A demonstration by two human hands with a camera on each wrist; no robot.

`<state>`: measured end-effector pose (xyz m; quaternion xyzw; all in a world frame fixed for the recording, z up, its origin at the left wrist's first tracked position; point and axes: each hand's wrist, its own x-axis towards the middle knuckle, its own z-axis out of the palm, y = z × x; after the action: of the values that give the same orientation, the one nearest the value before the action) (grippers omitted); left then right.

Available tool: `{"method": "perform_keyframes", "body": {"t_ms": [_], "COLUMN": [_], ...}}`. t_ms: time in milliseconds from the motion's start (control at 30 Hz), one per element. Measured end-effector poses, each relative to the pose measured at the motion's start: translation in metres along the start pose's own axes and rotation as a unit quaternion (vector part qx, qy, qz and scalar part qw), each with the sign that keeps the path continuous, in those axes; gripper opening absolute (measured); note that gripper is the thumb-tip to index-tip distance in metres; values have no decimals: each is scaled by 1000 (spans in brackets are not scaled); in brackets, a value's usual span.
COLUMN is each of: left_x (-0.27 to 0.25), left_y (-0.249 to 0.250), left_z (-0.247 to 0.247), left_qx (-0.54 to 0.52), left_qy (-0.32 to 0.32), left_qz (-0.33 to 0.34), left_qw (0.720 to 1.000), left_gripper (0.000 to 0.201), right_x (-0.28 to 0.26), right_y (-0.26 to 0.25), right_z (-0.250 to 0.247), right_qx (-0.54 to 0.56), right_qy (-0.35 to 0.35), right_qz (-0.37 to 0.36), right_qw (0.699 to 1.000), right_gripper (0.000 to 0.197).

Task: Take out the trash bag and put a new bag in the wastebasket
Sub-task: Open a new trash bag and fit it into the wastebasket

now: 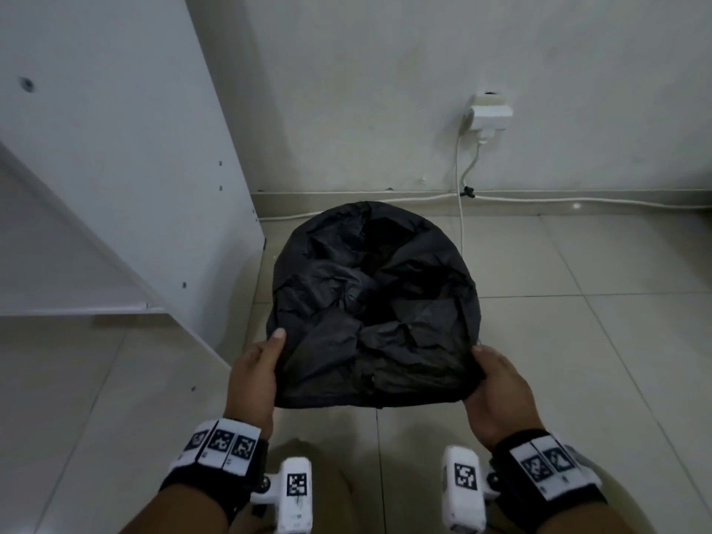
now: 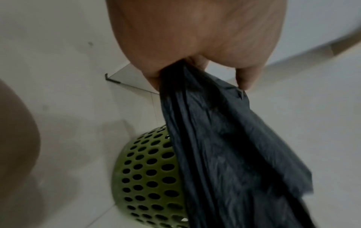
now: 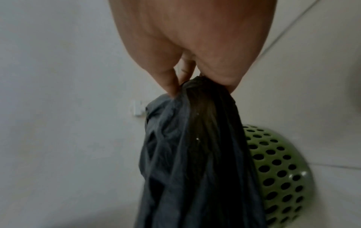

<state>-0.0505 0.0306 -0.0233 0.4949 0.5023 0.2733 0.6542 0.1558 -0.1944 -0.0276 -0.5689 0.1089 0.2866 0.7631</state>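
Note:
A crumpled black trash bag [image 1: 373,302] covers the wastebasket on the tiled floor, hiding it in the head view. My left hand [image 1: 256,373] grips the bag's near left edge and my right hand [image 1: 497,387] grips its near right edge. In the left wrist view the left hand [image 2: 195,72] pinches gathered black bag [image 2: 224,146] above the green perforated wastebasket [image 2: 148,177]. The right wrist view has the right hand [image 3: 197,80] clenched on bunched bag [image 3: 195,154], the green wastebasket [image 3: 277,169] below and beside it.
A white cabinet [image 1: 115,167] stands at the left, close to the basket. On the wall behind, a white socket adapter [image 1: 491,115] has cables [image 1: 460,210] running down and along the skirting. Bare floor tiles [image 1: 597,321] lie to the right.

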Motion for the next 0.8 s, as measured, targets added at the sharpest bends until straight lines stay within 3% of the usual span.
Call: {"method": "perform_keyframes", "body": {"t_ms": [100, 167, 333, 433, 533, 667, 700, 800], "left_x": [-4, -5, -9, -7, -6, -7, -7, -4], "left_y": [-9, -14, -21, -18, -12, -4, -3, -5], "left_z": [6, 10, 22, 30, 37, 38, 37, 36], "left_qx": [191, 287, 360, 335, 295, 257, 247, 231], "left_qy": [-24, -25, -44, -52, -33, -37, -45, -55], "left_qz": [121, 137, 189, 180, 153, 102, 98, 87], "left_qw": [974, 948, 913, 923, 943, 960, 963, 968], "left_gripper": [55, 45, 34, 43, 50, 49, 49, 42], "right_x": [-17, -29, -40, -34, -31, -27, -28, -27], "right_y": [6, 9, 14, 17, 16, 18, 18, 21], "right_z": [12, 21, 42, 48, 57, 65, 66, 69], "right_qx": [-169, -256, -347, -379, -370, -339, -345, -314], "right_qy": [-25, -70, -109, -89, -78, -46, -27, 66], "right_qz": [-76, -107, -145, -146, -129, -107, -118, -111], "right_qw": [982, 958, 920, 909, 917, 934, 931, 940], "right_gripper": [29, 37, 14, 20, 33, 25, 32, 78]}}
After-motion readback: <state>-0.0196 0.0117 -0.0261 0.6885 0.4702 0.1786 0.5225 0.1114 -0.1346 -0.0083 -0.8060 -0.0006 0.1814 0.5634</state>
